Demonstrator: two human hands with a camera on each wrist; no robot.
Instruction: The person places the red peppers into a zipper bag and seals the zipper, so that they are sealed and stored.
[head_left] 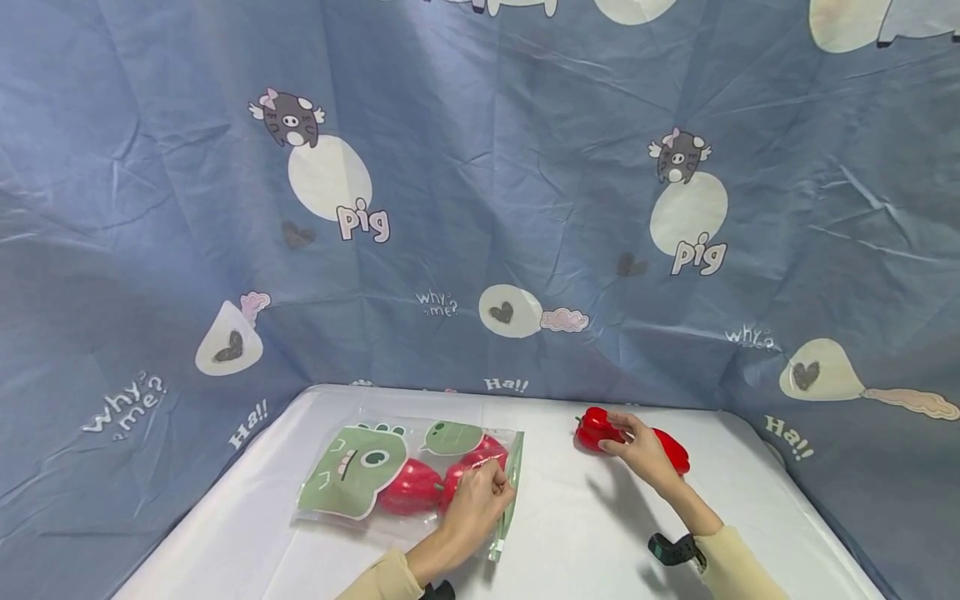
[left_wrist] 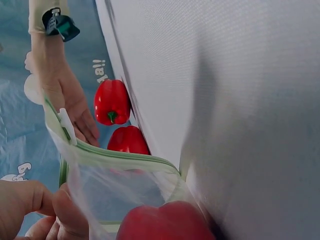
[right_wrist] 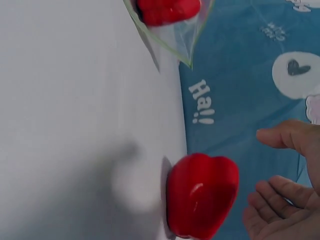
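Note:
A clear zip bag (head_left: 345,479) with a green cartoon monster print lies on the left of the white table, its open mouth facing right. Red bell peppers (head_left: 408,487) show through its plastic. My left hand (head_left: 476,504) pinches the upper edge of the mouth near the green zip, and the left wrist view shows the white slider (left_wrist: 67,126). My right hand (head_left: 641,450) is held above a loose red bell pepper (right_wrist: 201,195), thumb and fingers spread apart, with a gap to it in the right wrist view. Another loose red bell pepper (head_left: 673,450) lies just right of that hand.
The white table (head_left: 562,517) meets a blue printed curtain (head_left: 465,208) at its back and sides. Dark straps (head_left: 671,550) sit at the wrists over beige sleeves. The hands cast shadows on the tabletop.

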